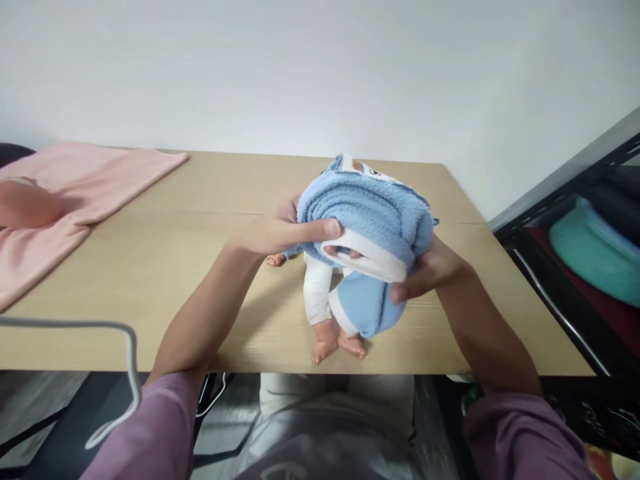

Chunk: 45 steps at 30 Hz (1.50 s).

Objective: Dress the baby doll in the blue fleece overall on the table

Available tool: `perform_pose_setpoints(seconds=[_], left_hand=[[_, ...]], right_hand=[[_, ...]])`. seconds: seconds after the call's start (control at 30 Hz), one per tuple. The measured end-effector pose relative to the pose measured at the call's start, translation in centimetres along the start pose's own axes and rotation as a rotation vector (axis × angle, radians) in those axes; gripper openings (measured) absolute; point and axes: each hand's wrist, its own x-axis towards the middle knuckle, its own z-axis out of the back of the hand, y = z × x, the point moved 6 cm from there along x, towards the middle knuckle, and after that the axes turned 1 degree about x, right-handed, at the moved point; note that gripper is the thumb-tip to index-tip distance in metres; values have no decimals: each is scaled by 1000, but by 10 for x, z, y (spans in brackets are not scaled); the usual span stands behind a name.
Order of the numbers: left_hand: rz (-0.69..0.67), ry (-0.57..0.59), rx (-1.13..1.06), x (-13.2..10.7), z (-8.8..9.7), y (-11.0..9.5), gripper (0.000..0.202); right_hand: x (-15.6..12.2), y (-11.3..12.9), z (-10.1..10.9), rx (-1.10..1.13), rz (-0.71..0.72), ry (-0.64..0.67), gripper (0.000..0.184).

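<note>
A light blue fleece doll garment (370, 203) with a white-trimmed opening is bunched up between my two hands. My left hand (277, 230) grips its left side, with the thumb lying on the front by the white trim. My right hand (433, 270) is closed on the lower right side. Fingertips show through the opening. A smooth light blue part with a white edge hangs below. Behind and under the cloth is a baby doll (317, 297) in white trousers, its bare feet toward me. One doll hand with a blue cuff pokes out at left; the doll's head is hidden.
On the wooden table (200, 193), a pink blanket (125, 170) lies at left with a skin-toned rounded object (30, 203) on it. A white cable (90, 324) crosses the near left. Right of the table, a black rack (520, 233) holds a teal item (595, 250).
</note>
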Motion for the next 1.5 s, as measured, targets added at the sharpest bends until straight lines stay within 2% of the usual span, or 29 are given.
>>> perform_pose_setpoints(seconds=[0.07, 0.1, 0.2, 0.3, 0.37, 0.43, 0.5, 0.67, 0.73, 0.83, 0.93, 1.0, 1.13, 1.2, 1.33, 1.43, 1.5], left_hand=[[-36, -77, 34, -5, -6, -15, 49], [-57, -106, 50, -7, -10, -23, 48], [-104, -142, 109, -10, -26, -38, 50], [-81, -216, 247, -17, -43, -32, 51], [-41, -375, 380, -30, -50, -23, 50], [14, -566, 492, -52, -59, -15, 49], [91, -665, 522, -77, -72, -9, 44], [412, -594, 426, -138, -107, 12, 35], [505, -571, 403, -159, -115, 23, 31], [599, -527, 407, -179, -121, 42, 27], [676, -443, 480, -188, -124, 59, 19], [692, -372, 571, -189, -126, 67, 13], [611, -311, 719, -186, -129, 77, 8], [585, -328, 717, -185, -130, 83, 8], [545, -439, 625, -187, -128, 90, 18], [521, -514, 467, -190, -127, 96, 41], [503, -557, 342, -193, -125, 99, 46]], right_hand=[[-1, 7, -6, 90, 20, -16, 67], [-2, 11, -6, 112, 29, -68, 66], [-10, 15, -1, 33, 14, -355, 57], [-20, 17, 0, -135, 11, -550, 41], [-26, 16, -4, -234, 3, -577, 34], [-33, 11, -13, -304, -45, -534, 30], [-42, 5, -26, -371, -128, -472, 24], [-62, -11, -71, -537, -265, -220, 11], [-66, -20, -88, -571, -306, -115, 7], [-69, -35, -106, -602, -356, -26, 9], [-71, -50, -116, -647, -379, 22, 13], [-75, -59, -119, -696, -392, 31, 22], [-81, -67, -123, -771, -426, 56, 44], [-83, -68, -126, -809, -447, 83, 45], [-88, -72, -129, -851, -487, 112, 43], [-89, -75, -126, -793, -435, 54, 44], [-89, -77, -122, -713, -403, -9, 46]])
